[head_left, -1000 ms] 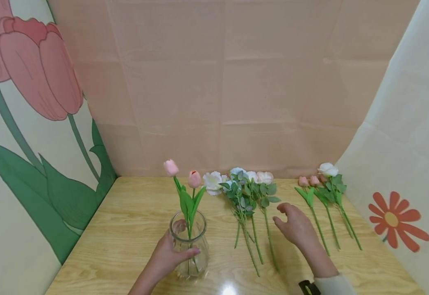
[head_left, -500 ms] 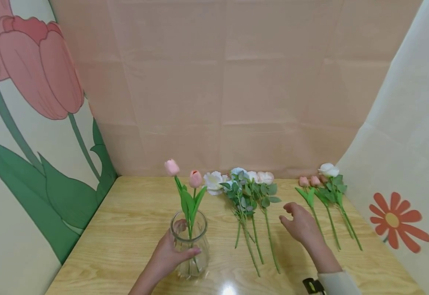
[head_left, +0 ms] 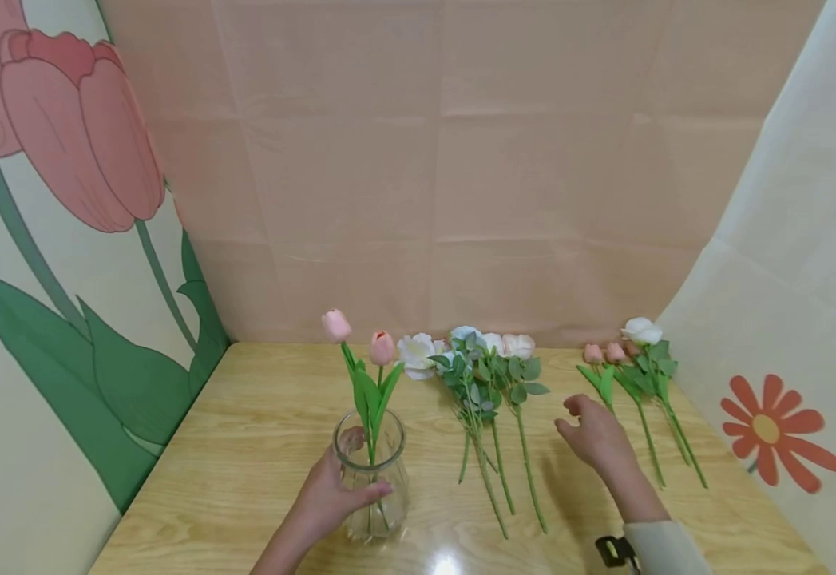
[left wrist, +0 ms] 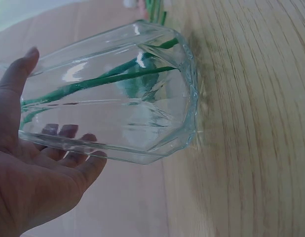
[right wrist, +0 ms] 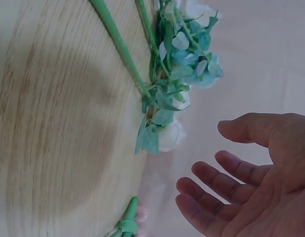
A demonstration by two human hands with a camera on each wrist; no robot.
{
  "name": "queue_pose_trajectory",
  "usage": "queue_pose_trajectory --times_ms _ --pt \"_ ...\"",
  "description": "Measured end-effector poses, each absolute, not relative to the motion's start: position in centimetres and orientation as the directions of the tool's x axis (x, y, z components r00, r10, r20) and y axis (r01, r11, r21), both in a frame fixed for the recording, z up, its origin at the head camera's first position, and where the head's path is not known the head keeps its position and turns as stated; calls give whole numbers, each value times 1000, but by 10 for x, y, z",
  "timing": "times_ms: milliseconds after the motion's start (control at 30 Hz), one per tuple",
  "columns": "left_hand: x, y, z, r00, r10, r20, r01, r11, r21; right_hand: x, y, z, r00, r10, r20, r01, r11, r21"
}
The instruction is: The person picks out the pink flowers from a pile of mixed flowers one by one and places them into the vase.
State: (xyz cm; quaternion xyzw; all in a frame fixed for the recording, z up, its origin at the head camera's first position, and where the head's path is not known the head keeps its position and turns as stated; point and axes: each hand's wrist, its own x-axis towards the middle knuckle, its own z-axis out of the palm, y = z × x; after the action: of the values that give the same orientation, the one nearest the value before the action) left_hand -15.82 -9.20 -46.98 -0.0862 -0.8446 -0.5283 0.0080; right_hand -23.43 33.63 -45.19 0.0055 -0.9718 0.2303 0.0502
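Observation:
A clear glass vase [head_left: 376, 511] stands on the table, with two pink tulips [head_left: 382, 349] leaning in it. My left hand [head_left: 327, 493] grips the vase from its left side, thumb across the front and fingers behind. In the left wrist view the green stems [left wrist: 113, 78] show through the faceted glass. My right hand [head_left: 597, 435] hovers over the table, holding nothing, its fingers [right wrist: 219, 182] loosely bent and apart from the thumb. It is between the middle flowers and the tulips on the right, part of whose stems it hides.
White, blue and pale pink flowers [head_left: 471, 371] with leafy stems lie in the middle of the wooden table [head_left: 245, 447]. Farther right lie several pink tulips [head_left: 614, 353] and a white rose [head_left: 642, 330]. Printed cloths [head_left: 762, 431] surround the table's back and sides.
My right hand has moved a little to the right, away from the middle flowers and towards the tulips at the right. My left hand and the vase have stayed in place.

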Motion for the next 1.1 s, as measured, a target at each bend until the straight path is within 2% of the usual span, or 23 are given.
queue_pose_trajectory --times_ms 600,1100 --pt "-159 -92 -470 -984 146 104 156 418 895 -249 366 -459 -994 105 3 93 893 -439" --pt "-160 -94 -472 -983 156 98 156 425 892 -263 393 -469 -991 131 -10 125 918 -375"
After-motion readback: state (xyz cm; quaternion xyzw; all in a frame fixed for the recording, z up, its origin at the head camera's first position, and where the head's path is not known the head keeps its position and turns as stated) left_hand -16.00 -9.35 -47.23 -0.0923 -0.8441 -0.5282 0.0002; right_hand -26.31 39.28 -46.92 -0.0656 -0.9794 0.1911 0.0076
